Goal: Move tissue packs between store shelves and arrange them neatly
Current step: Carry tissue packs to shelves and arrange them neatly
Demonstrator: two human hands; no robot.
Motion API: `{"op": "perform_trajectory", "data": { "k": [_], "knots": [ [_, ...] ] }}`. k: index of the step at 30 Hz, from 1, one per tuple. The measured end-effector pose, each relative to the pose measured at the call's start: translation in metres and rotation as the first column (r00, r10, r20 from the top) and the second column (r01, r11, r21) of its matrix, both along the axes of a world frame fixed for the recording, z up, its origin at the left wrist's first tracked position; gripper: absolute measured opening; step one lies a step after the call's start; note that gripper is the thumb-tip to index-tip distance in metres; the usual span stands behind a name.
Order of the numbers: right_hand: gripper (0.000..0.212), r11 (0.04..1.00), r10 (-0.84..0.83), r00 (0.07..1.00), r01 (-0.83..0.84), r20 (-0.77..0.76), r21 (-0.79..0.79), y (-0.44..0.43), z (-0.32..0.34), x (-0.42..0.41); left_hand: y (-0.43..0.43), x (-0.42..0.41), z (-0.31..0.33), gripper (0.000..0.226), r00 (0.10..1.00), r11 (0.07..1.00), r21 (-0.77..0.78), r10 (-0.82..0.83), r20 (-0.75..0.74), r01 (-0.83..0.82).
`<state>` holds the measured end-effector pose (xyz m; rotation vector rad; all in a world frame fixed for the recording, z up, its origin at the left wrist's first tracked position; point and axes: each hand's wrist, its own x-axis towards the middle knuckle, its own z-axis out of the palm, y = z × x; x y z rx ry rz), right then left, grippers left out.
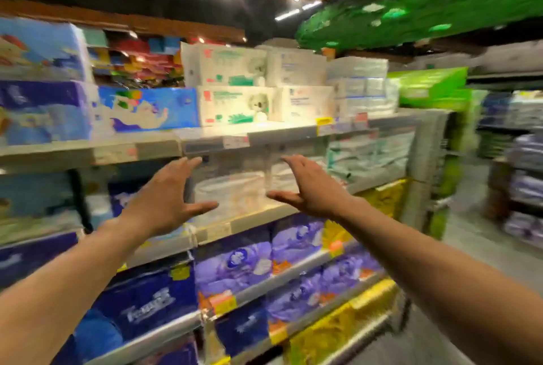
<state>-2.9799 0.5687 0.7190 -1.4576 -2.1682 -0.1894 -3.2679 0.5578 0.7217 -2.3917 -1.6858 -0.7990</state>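
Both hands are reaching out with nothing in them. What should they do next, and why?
Probably move the left hand and right hand inward to grip the pale, clear-wrapped tissue pack on the grey shelf: both are open, empty and spread either side of it.

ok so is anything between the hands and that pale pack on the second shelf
Nothing visible does. The left hand and right hand are both open, spread either side of the pale pack with no item in front of it. The shelf edge above runs close over the fingertips; blur hides any contact.
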Motion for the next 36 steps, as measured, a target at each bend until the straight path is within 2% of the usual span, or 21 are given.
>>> {"op": "perform_trajectory", "data": {
  "k": [3,6,10,13,15,18,20,23,28,32,36],
  "knots": [
    [0.088,0.994,-0.101,0.994,0.099,-0.033,-0.054,-0.033,-0.018,0.078,0.000,0.073,-0.021,0.104,0.991,0.989,-0.094,-0.119,-0.053,0.114],
    [0.089,0.971,-0.223,0.974,0.218,-0.043,-0.095,-0.062,-0.031,0.162,0.013,0.159,-0.030,0.119,0.956,0.960,-0.077,-0.277,-0.102,0.270],
    [0.095,0.918,-0.373,0.927,0.363,-0.042,-0.157,-0.100,-0.040,0.285,0.024,0.302,-0.043,0.110,0.889,0.897,-0.118,-0.440,-0.128,0.427],
    [0.095,0.859,-0.477,0.878,0.460,-0.027,-0.223,-0.124,-0.051,0.385,0.028,0.417,-0.057,0.113,0.841,0.845,-0.137,-0.531,-0.101,0.517],
    [0.095,0.820,-0.540,0.841,0.516,-0.033,-0.250,-0.139,-0.059,0.450,0.026,0.491,-0.070,0.106,0.819,0.809,-0.199,-0.572,-0.050,0.553],
    [0.092,0.749,-0.621,0.783,0.588,-0.014,-0.305,-0.161,-0.078,0.538,0.028,0.601,-0.099,0.112,0.759,0.729,-0.277,-0.651,0.003,0.626],
    [0.088,0.685,-0.668,0.744,0.626,0.023,-0.371,-0.172,-0.096,0.593,0.030,0.671,-0.115,0.106,0.722,0.676,-0.336,-0.692,0.016,0.656],
    [0.095,0.579,-0.733,0.678,0.664,0.053,-0.473,-0.181,-0.125,0.669,0.032,0.769,-0.134,0.101,0.641,0.585,-0.407,-0.767,0.003,0.702],
    [0.107,0.423,-0.847,0.529,0.718,0.040,-0.553,-0.179,-0.169,0.801,0.061,0.938,-0.170,0.096,0.532,0.475,-0.458,-0.847,-0.007,0.751],
    [0.093,0.331,-0.906,0.422,0.762,0.038,-0.557,-0.167,-0.193,0.920,0.087,1.090,-0.191,0.092,0.409,0.375,-0.449,-0.912,-0.024,0.811],
    [0.091,0.206,-0.964,0.263,0.805,0.024,-0.556,-0.160,-0.190,1.035,0.107,1.245,-0.186,0.090,0.225,0.212,-0.468,-0.974,-0.029,0.858]
  ]
}}
